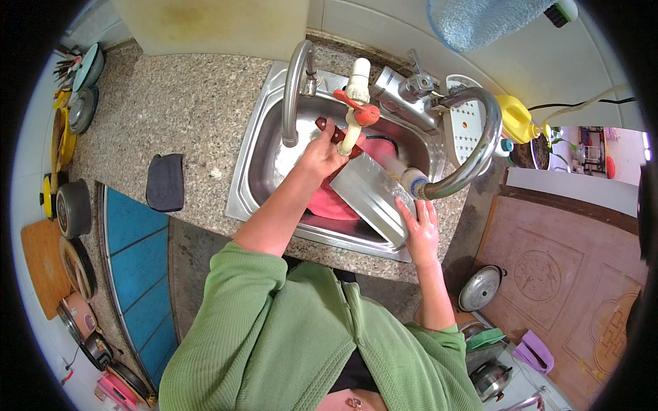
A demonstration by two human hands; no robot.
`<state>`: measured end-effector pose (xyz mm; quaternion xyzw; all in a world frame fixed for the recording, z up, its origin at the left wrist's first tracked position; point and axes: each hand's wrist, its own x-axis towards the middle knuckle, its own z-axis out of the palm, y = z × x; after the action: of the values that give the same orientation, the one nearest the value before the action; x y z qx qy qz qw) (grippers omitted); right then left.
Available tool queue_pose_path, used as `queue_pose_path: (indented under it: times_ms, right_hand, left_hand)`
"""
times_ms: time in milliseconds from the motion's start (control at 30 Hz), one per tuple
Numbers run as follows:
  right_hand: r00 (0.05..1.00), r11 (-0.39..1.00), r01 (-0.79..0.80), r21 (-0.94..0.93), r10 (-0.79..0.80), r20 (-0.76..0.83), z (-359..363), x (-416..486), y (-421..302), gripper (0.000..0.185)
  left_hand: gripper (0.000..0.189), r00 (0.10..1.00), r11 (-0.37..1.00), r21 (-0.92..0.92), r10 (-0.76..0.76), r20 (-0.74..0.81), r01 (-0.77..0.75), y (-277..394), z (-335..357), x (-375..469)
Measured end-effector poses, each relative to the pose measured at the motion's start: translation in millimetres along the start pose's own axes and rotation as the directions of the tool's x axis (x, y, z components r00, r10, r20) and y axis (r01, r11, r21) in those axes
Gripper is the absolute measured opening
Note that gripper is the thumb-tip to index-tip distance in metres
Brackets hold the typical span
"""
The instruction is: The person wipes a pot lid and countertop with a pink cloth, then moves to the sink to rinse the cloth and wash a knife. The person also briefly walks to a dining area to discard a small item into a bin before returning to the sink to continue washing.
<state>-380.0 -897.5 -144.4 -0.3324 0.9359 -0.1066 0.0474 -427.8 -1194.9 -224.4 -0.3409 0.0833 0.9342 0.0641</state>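
Observation:
A cleaver with a broad metal blade (372,198) and a riveted red-brown handle is tilted over the stainless steel sink (262,149). My left hand (325,154) is closed around its handle, partly behind the plastic tap. My right hand (422,226) touches the blade's far end, its fingers along the edge; what lies under them is hidden. Water runs from the curved metal faucet (478,154) beside the blade. Beneath the cleaver a pink-red basin or cloth (334,203) lies in the sink; I cannot tell which.
A second curved faucet (293,97) and a plastic tap with a red lever (362,113) reach over the sink. A folded dark cloth (165,182) lies on the granite counter to the left. At the right stand a white perforated rack (465,131) and a yellow jug (515,120).

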Motion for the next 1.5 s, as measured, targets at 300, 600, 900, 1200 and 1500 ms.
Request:
queue_pose_path:
  times_ms: [300,600,900,1200,1500]
  right_hand:
    - [0.979,0.923,-0.186,0.338,0.203,-0.018,-6,12,15,0.048]
    - [0.926,0.707,-0.357,0.611,0.353,0.132,34,50,21,0.029]
    - [0.923,0.802,-0.338,0.492,0.181,0.338,10,52,10,0.031]
    - [0.910,0.826,-0.371,0.424,0.232,0.343,-52,-2,-8,0.026]
    - [0.877,0.832,-0.465,0.302,0.387,0.284,-76,-37,-36,0.025]
  left_hand:
    - [0.057,0.971,0.968,0.106,0.216,0.102,-0.226,13,19,9]
    - [0.046,0.922,0.894,0.239,0.344,0.175,-0.379,24,31,-13]
    - [0.036,0.982,0.957,0.224,0.191,0.003,-0.187,26,-2,-2]
    - [0.018,0.914,0.723,0.642,0.397,-0.086,-0.254,-84,-13,12]
    - [0.034,0.735,0.311,0.916,0.677,-0.026,-0.254,-144,26,25]
